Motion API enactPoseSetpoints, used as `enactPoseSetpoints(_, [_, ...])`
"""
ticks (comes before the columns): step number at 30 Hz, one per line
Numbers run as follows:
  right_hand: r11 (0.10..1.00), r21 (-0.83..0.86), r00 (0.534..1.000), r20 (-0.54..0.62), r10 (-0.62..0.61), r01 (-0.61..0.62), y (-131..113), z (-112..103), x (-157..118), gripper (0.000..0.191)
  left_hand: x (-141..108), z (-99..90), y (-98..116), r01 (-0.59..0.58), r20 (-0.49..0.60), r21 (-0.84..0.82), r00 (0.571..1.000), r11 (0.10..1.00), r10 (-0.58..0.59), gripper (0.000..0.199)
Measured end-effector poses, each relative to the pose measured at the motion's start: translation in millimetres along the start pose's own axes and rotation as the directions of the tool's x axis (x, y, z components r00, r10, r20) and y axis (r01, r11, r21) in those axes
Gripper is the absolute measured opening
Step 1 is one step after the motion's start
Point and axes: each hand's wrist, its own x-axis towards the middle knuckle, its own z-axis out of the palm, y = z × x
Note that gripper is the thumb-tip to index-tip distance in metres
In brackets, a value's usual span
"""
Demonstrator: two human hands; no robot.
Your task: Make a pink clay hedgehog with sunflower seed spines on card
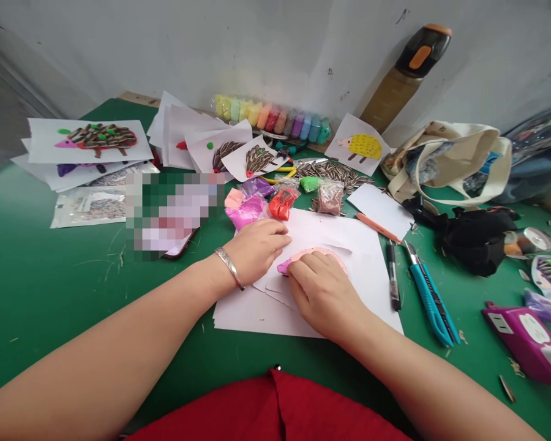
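The left hand (257,251) lies flat and relaxed on a stack of white paper (303,312), fingers together and slightly curved, holding nothing. A metal bangle (229,267) circles its wrist. The right hand (324,295) is half open, its fingers curved down over a pink oval (319,254) and touching it, with no clear grip. The oval lies on the paper just beside the left fingertips, mostly covered by the right hand, with a magenta tip (284,266) showing at its left end. Both forearms reach forward from the lower corners of the view and angle inward.

Just beyond the paper lie clear bags of clay: magenta (248,211), red (283,203) and green (311,184). A brown-filled bag (330,198) sits beside them, near a pile of striped sunflower seeds (326,174). Farther back, a row of pastel clay packets (270,116) stands against the wall. Seed-and-clay hedgehog pictures (89,141) lie at the far left. To the right of the paper lie a pen (393,275) and a teal craft knife (429,300), both on the green mat (50,306).
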Motion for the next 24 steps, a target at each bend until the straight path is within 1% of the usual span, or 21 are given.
enactPoseSetpoints(7, [1.000, 0.023, 0.999, -0.036, 0.015, -0.014, 0.8, -0.4, 1.3, 0.022, 0.1, -0.3, 0.4, -0.003, -0.003, 0.001, 1.000, 1.000, 0.003, 0.027])
enactPoseSetpoints(11, [0.999, 0.027, 0.999, -0.028, -0.017, 0.018, 1.5, 0.5, 1.7, 0.022, 0.7, -0.9, 1.4, -0.001, -0.008, 0.001, 1.000, 1.000, 0.001, 0.026])
enactPoseSetpoints(15, [1.000, 0.026, 0.999, -0.043, -0.013, 0.014, 1.3, 0.7, 1.6, 0.021, 0.5, -0.2, 0.9, -0.001, -0.011, 0.000, 1.000, 1.000, 0.001, 0.026])
enactPoseSetpoints(19, [0.999, 0.021, 0.999, -0.036, -0.035, 0.035, -0.4, 1.4, 2.0, 0.021, 0.2, 0.0, 0.6, -0.002, -0.015, -0.004, 1.000, 1.000, 0.002, 0.026])
enactPoseSetpoints(24, [1.000, 0.016, 0.999, -0.036, -0.025, 0.026, -1.2, 0.7, 1.9, 0.023, 0.1, -1.0, 1.3, 0.001, -0.006, -0.012, 1.000, 1.000, -0.001, 0.027])
